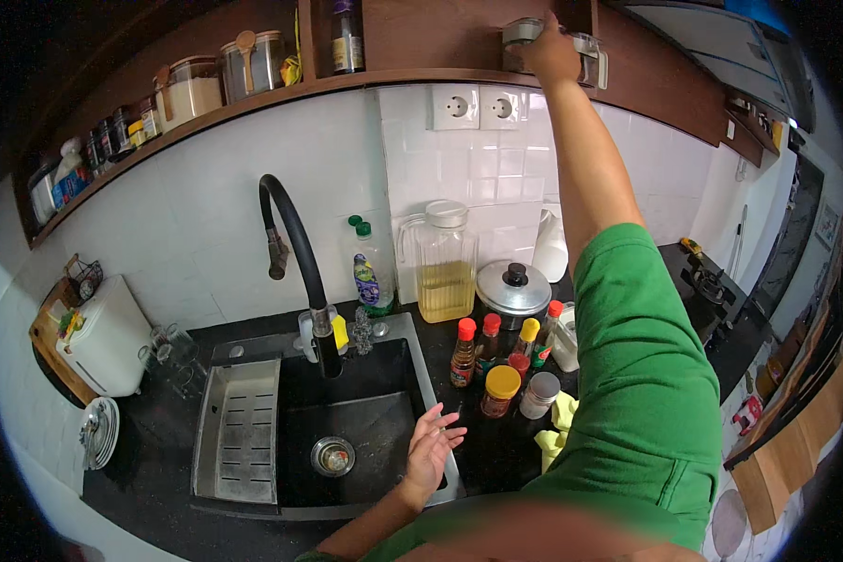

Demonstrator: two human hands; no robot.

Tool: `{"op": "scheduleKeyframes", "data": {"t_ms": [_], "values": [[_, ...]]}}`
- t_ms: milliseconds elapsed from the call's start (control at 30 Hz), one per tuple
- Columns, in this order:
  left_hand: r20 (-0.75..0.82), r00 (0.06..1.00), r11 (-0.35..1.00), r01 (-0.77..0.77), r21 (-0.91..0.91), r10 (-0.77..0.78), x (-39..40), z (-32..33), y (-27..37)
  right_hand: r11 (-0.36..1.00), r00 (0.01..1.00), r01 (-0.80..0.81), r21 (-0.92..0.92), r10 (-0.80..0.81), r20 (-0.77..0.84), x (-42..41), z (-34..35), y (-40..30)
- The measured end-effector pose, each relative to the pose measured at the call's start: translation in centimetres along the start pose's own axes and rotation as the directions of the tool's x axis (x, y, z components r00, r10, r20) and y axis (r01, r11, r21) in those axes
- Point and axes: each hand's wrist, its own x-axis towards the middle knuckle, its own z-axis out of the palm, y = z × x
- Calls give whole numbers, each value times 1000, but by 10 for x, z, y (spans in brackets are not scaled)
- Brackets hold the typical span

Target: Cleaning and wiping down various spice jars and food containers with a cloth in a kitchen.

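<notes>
Raised to the shelf at the top, my right hand (549, 53) is on a clear container with a pale lid (523, 31); whether its fingers grip it is hard to tell. Beside it stands a clear container with a white handle (590, 63). My left hand (430, 449) hovers over the right rim of the black sink (351, 421), fingers apart, holding nothing. Near it on the counter are a jar with a yellow lid (500, 392), a jar with a grey lid (539, 395), several sauce bottles (464, 355) and a yellow cloth (551, 446).
A black faucet (298, 232) arches over the sink. A pitcher of yellow liquid (447, 274) and a lidded metal pot (513, 289) stand behind the bottles. The wooden shelf edge (421, 76) crosses above. Drinking glasses (175, 351) and stacked plates (102, 432) are at left.
</notes>
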Motion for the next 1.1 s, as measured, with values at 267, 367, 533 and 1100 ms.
{"op": "scheduleKeyframes", "data": {"t_ms": [267,367,533,1100], "values": [[62,998,999,-3,33,1,4,-3,1,984,980,140,113,-122,-154,-8,-6,10],[72,997,999,-5,43,2,3,-3,0,944,967,186,272,-127,-220,-29,-47,-4],[156,971,968,203,-150,-179,0,0,2,805,954,290,517,-201,-222,-99,-129,32],[783,204,343,939,12,-587,-9,10,-13,475,570,-283,833,-615,544,-441,-199,88]]}}
